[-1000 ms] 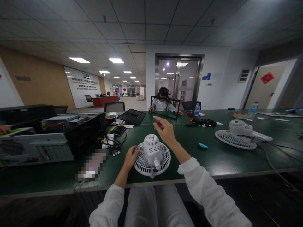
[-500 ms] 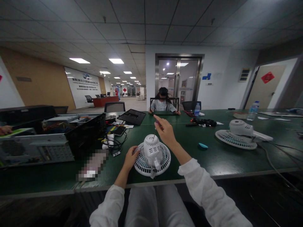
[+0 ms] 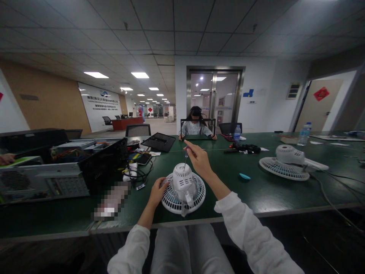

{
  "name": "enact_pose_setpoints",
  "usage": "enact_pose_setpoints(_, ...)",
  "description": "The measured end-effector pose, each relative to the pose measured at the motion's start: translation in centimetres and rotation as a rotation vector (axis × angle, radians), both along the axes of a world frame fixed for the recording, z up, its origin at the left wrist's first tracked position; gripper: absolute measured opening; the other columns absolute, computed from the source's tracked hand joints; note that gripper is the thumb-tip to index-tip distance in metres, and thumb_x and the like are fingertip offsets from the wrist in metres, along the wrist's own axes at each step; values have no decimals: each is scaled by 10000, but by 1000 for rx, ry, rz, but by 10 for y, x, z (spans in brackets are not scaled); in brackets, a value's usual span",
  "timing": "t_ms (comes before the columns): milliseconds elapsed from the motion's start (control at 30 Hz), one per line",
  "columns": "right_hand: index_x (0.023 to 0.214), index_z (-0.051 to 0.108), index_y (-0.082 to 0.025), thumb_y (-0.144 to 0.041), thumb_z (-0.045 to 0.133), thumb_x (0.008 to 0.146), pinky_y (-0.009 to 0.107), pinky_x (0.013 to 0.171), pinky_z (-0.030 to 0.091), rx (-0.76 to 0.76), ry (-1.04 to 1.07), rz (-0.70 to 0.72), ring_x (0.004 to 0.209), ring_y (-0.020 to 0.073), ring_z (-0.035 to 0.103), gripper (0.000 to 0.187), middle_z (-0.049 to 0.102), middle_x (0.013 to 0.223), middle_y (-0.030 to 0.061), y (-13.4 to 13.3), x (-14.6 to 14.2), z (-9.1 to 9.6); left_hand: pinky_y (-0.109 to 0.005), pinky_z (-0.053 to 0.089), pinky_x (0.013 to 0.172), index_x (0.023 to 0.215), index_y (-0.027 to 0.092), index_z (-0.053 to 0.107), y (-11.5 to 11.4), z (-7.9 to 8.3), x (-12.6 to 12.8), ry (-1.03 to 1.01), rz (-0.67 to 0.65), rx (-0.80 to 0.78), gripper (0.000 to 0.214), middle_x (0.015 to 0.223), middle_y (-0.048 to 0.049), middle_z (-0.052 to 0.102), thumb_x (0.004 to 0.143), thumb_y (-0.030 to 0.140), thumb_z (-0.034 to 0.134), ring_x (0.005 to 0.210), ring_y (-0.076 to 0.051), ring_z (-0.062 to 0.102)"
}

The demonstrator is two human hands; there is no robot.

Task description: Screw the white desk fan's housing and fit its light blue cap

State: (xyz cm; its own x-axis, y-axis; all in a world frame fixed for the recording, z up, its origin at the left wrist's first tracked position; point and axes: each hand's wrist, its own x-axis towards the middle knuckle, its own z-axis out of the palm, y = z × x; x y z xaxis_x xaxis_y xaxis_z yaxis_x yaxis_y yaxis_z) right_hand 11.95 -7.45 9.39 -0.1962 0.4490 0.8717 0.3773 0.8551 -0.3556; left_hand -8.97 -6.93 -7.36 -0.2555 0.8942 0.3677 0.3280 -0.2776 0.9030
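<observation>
A white fan (image 3: 183,187) lies face down on the green table (image 3: 256,190), its motor housing pointing up. My right hand (image 3: 199,160) is closed on a screwdriver (image 3: 185,160), whose thin shaft stands nearly upright with its tip on top of the motor housing. At the fan's left rim, my left hand (image 3: 157,190) grips the grille with curled fingers. Both of my sleeves are white.
An opened computer case (image 3: 57,167) and tangled cables (image 3: 137,171) lie to the left. A second white fan (image 3: 288,163) lies to the right, near a small teal object (image 3: 244,176). Across the table a person (image 3: 196,123) holds a dark frame. Water bottles (image 3: 304,134) stand farther back.
My right hand has turned slightly on the screwdriver, staying over the motor housing. The person across the table lowered the dark frame upright. My left hand has not moved.
</observation>
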Motion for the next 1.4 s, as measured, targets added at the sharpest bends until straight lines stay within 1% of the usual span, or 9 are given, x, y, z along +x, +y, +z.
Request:
enact_pose_setpoints(167, 1113, 640, -231, -285, 488, 870, 336, 771, 484, 18, -7, -75, 869, 204, 583, 292, 678, 941, 66, -1, 0, 2, -386, 405, 953, 925, 191, 626, 0, 0, 0, 1, -1, -5, 298, 999, -73, 663, 688, 371, 601, 1028, -232, 579)
enact_pose_setpoints(267, 1187, 599, -214, -250, 427, 887, 340, 778, 478, 6, -10, -38, 847, 200, 580, 347, 681, 941, 66, -1, 0, 2, -394, 403, 954, 920, 186, 623, 1, -1, -1, 2, -4, -4, 303, 1002, -81, 660, 687, 376, 595, 1030, -239, 576)
enact_pose_setpoints(367, 1229, 567, -236, -209, 386, 889, 324, 771, 480, -15, 1, 16, 824, 183, 594, 387, 690, 942, 45, 0, 1, 2, -398, 402, 950, 920, 180, 618, 1, -1, -1, 4, -6, -5, 313, 1005, -87, 655, 684, 384, 588, 1019, -240, 577)
enact_pose_setpoints(567, 1113, 636, -229, -288, 497, 857, 325, 745, 491, -24, 23, -68, 830, 198, 606, 297, 687, 982, 59, -2, -1, 1, -392, 401, 952, 932, 176, 615, 1, -2, -1, 7, -4, -9, 327, 1016, -91, 650, 687, 391, 584, 1021, -237, 576)
enact_pose_setpoints(767, 1119, 626, -190, -229, 413, 891, 339, 817, 479, 6, 56, -31, 931, 201, 613, 314, 686, 1007, 80, -1, 0, 0, -392, 395, 956, 941, 174, 611, 3, -4, -2, 10, -11, -7, 337, 1028, -92, 645, 689, 397, 583, 1029, -238, 570)
enact_pose_setpoints(1000, 950, 679, -185, -285, 535, 845, 300, 715, 491, 74, 85, -98, 800, 187, 612, 204, 687, 887, 68, 0, -2, 0, -396, 403, 949, 949, 166, 607, 4, -5, -2, 11, -16, -8, 372, 1014, -94, 644, 681, 423, 579, 1033, -243, 568)
enact_pose_setpoints(1133, 1005, 667, -195, -262, 472, 880, 284, 696, 495, 66, 107, -71, 830, 181, 616, 241, 694, 909, 64, 0, -3, 1, -396, 410, 942, 941, 171, 610, 4, -5, -2, 12, -17, -8, 355, 1009, -91, 649, 688, 417, 575, 1026, -241, 573)
enact_pose_setpoints(1300, 952, 684, -195, -274, 518, 859, 289, 712, 490, 105, 115, -110, 752, 171, 610, 205, 691, 847, 52, 0, -3, 1, -402, 405, 953, 941, 175, 616, 4, -5, -3, 13, -9, -7, 345, 1005, -87, 653, 686, 406, 588, 1035, -241, 572)
enact_pose_setpoints(1400, 971, 686, -177, -275, 498, 873, 301, 747, 482, 137, 100, -114, 781, 179, 607, 233, 684, 834, 63, 1, -3, 0, -405, 398, 962, 945, 173, 616, 4, -5, -3, 16, -10, -8, 353, 1013, -90, 650, 686, 411, 586, 1041, -243, 571)
